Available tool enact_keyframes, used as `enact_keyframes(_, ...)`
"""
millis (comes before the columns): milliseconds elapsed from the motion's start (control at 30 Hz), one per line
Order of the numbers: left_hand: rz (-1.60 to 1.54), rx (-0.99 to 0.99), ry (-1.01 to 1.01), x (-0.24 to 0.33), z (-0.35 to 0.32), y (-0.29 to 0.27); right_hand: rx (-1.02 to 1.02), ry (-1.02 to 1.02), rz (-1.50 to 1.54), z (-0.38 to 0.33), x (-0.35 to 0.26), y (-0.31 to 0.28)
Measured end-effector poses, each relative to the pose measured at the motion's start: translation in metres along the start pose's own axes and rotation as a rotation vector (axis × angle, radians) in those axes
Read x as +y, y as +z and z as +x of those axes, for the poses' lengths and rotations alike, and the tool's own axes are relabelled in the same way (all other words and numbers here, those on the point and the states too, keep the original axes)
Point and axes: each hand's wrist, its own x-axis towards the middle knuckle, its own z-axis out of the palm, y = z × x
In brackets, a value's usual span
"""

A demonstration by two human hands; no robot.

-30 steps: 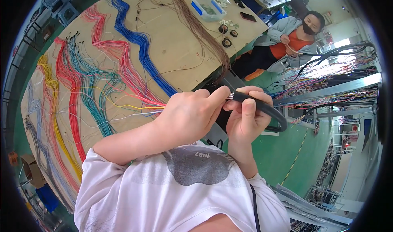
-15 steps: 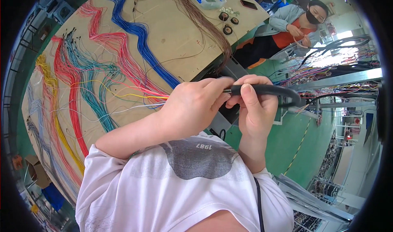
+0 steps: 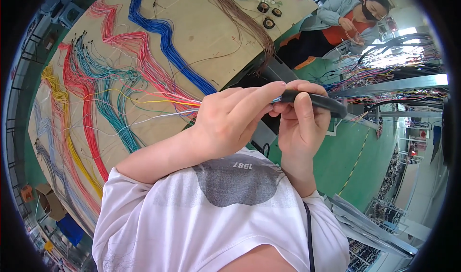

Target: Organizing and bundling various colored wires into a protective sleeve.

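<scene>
Now the right hand pinches a black tube toward three o'clock; the left hand, fingers curled, grips thin wires running toward nine.

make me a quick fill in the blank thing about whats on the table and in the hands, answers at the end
1. The left hand holds loose wires, and the right hand grips a tube coloured ____.
2. On the table, between the pink wires and the brown wires, lies a bundle of ____ wires.
3. The dark tape rolls number ____.
4. The floor is ____.

Missing words: black; blue; three; green.
</scene>
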Motion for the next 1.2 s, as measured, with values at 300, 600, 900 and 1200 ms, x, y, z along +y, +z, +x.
enact_keyframes(300,0.059,-0.32,0.075,-0.002,0.004,-0.013,-0.085,0.137,-0.136,0.005,-0.012,-0.011)
enact_keyframes(600,-0.1,-0.463,-0.308,-0.001,0.005,-0.012,-0.134,0.228,-0.242,0.006,-0.011,-0.012)
enact_keyframes(900,-0.921,-0.396,-0.728,-0.002,0.009,-0.016,-0.156,0.271,-0.196,0.005,-0.004,-0.012)
enact_keyframes(1200,-0.806,-0.496,-1.029,-0.003,0.031,-0.012,-0.135,0.124,-0.391,0.0,0.014,0.005)
